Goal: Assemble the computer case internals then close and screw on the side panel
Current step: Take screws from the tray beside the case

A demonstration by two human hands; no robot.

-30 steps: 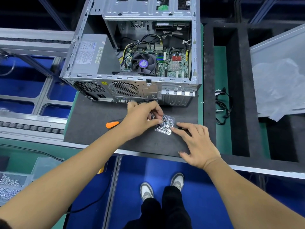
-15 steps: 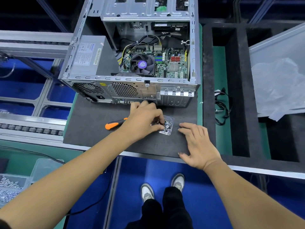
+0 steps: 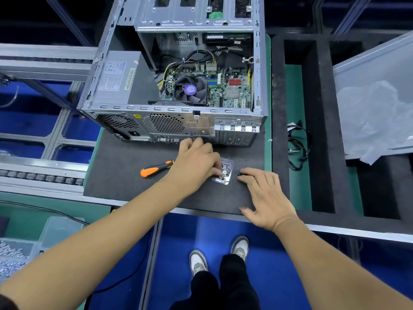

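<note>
Head view: the left hand [image 3: 196, 166] pinches into a clear screw packet [image 3: 224, 172] on the desk [image 3: 116, 175], just right of its fingers. The right hand [image 3: 266, 195] rests flat beside it. The open computer case [image 3: 178, 90] stands directly beyond.

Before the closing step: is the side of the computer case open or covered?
Open: the computer case shows its fan and wiring.

The person is wearing black trousers [image 3: 225, 287] and grey-and-white sneakers [image 3: 197, 261]; both forearms are showing bare, without sleeves.
</note>
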